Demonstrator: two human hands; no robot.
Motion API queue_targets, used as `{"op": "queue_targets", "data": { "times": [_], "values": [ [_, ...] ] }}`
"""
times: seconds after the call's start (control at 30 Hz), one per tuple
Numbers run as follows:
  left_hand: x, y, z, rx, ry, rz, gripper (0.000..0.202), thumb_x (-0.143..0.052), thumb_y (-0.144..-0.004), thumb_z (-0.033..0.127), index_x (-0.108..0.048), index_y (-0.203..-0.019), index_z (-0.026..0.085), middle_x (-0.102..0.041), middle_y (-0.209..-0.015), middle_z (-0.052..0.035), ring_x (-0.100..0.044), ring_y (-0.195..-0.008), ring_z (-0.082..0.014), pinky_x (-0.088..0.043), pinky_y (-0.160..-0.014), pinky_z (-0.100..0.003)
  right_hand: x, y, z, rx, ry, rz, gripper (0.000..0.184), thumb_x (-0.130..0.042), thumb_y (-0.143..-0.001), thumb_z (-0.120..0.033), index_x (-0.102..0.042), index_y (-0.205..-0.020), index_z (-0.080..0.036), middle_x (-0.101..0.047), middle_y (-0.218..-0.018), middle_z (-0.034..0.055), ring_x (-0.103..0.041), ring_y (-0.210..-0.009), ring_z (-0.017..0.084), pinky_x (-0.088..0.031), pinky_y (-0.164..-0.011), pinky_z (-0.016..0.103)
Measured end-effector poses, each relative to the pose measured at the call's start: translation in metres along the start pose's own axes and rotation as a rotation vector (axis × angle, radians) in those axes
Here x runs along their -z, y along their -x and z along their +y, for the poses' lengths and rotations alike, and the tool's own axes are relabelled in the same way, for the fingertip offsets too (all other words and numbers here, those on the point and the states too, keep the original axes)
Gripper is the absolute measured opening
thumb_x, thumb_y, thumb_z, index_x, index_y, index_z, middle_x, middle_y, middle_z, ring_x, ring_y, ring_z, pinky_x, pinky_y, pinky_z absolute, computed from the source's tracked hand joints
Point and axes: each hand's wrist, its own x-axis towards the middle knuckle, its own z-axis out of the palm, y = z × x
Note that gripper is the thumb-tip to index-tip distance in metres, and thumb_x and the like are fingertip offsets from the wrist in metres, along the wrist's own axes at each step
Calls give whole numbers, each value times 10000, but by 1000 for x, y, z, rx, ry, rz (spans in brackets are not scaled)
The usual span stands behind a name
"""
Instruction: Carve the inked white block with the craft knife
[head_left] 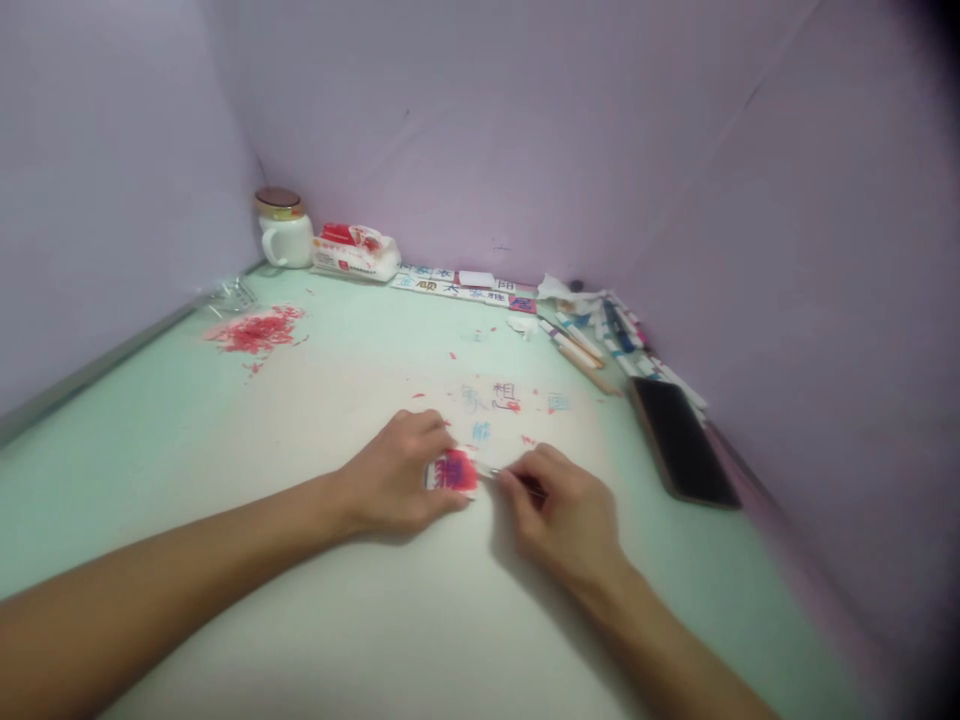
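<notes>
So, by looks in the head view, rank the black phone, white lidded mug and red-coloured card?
1. Flat black phone
2. White ceramic mug with brown lid, though farther away
3. Small red-coloured card, partly under the left hand

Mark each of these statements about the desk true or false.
1. The left hand holds a small red piece. True.
2. The right hand is empty. False: it holds a thin tool whose tip is at the small red piece.
3. The phone stands upright against the wall. False: it lies flat on the table, with its screen dark.
4. Red scraps lie in a pile at the back left of the table. True.
5. The white mug is uncovered. False: a lid sits on it.
</notes>
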Motion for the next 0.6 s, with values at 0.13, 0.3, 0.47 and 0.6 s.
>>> {"op": "queue_targets", "data": {
  "times": [0.13, 0.3, 0.47, 0.6],
  "values": [
    [0, 0, 1, 8, -2, 0, 287, -683, -716, 386, -624, -867, 150, -577, -871, -67, -544, -802, -203, -446, -793, -375, -3, 1, 0, 46, 61, 23, 190, -535, -810, -293, -588, -651, -203, -566, -648, -9, -505, -600, 124, -294, -535, 242],
    [0, -1, 1, 2, -8, 4, 277, -672, -717, 390, -624, -857, 156, -576, -852, -59, -541, -783, -197, -449, -782, -371, -5, 0, -1, 79, 111, 31, 208, -519, -826, -298, -597, -659, -202, -574, -670, -1, -511, -618, 121, -276, -520, 240],
    [0, -1, 0, -3, -23, 4, 303, -671, -718, 414, -619, -863, 153, -578, -867, -72, -540, -788, -206, -444, -771, -371, -4, -4, 3, -98, 152, 119, 165, -531, -821, -302, -637, -726, -218, -617, -731, -6, -548, -651, 130, -283, -525, 239],
    [0, -1, 1, -3, -18, -8, 299, -678, -715, 404, -619, -865, 151, -577, -861, -69, -542, -791, -206, -437, -786, -375, -2, -3, 3, 45, 56, 98, 165, -541, -808, -290, -634, -694, -213, -599, -690, -10, -528, -620, 117, -305, -536, 237]
  ]
}}
